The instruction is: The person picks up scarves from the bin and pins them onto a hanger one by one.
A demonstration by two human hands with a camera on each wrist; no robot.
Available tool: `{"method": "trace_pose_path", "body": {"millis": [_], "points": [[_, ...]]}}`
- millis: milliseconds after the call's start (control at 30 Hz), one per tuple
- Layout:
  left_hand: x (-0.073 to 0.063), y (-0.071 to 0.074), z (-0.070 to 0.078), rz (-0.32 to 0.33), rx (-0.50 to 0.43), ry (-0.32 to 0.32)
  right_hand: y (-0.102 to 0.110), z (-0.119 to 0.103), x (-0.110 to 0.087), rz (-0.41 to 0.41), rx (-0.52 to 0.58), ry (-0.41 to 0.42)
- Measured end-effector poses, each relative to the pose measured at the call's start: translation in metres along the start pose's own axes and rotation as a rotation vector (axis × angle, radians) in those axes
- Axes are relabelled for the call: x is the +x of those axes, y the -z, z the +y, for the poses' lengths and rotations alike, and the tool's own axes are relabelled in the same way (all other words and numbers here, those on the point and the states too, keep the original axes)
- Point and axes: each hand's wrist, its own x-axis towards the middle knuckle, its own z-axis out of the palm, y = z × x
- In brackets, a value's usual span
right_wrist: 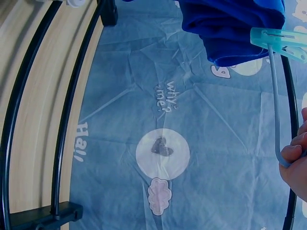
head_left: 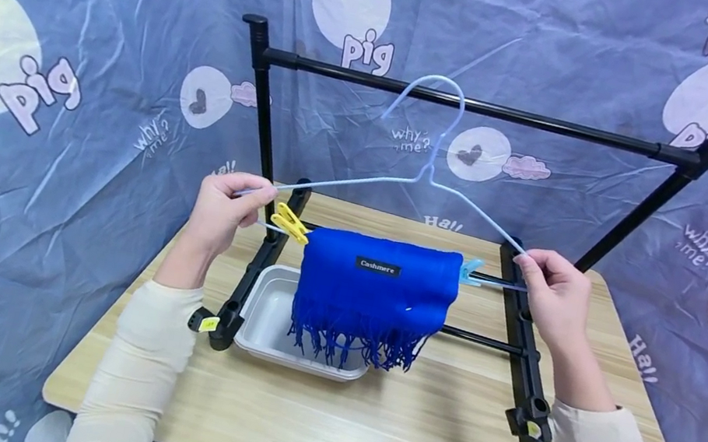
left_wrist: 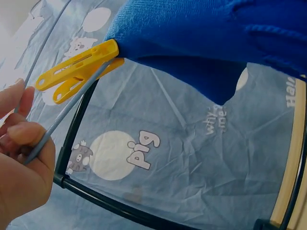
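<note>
A light blue wire hanger (head_left: 361, 180) is held up by both hands, its hook overlapping the black rail in the head view. My left hand (head_left: 224, 210) grips the hanger's left corner, and my right hand (head_left: 554, 296) pinches the right corner. Over the lower bar hangs a folded blue scarf (head_left: 377, 288) with a fringe and a "Cashmere" label. A yellow clothespin (head_left: 290, 222) clips its left edge to the bar. On the right edge sits a light blue clothespin (head_left: 471, 272). The left wrist view shows the yellow clothespin (left_wrist: 79, 69) close beside the left fingers.
A black garment rack (head_left: 508, 114) stands on the wooden table (head_left: 302, 433), its two feet running front to back. Beneath the scarf, partly hidden, is a pale grey plastic basin (head_left: 269, 317). Patterned blue cloth (head_left: 164, 45) surrounds the table behind and at the sides.
</note>
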Motion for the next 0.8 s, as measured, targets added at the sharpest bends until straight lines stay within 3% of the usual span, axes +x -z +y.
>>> {"method": "trace_pose_path", "body": {"millis": [267,467,600,800], "points": [[-0.002,0.003,0.004,-0.045,0.313,-0.101,-0.001,-0.021,-0.002,0.012,0.038,0.019],[-0.006,-0.008,0.015,-0.062,0.456,-0.160,-0.001,-0.022,-0.002,0.012,0.018,0.031],[-0.009,-0.015,0.021,-0.004,0.475,-0.191,-0.003,-0.020,-0.004,0.001,0.027,0.045],[-0.008,-0.007,0.005,0.036,0.385,-0.203,-0.003,-0.013,-0.006,-0.017,0.058,0.065]]}}
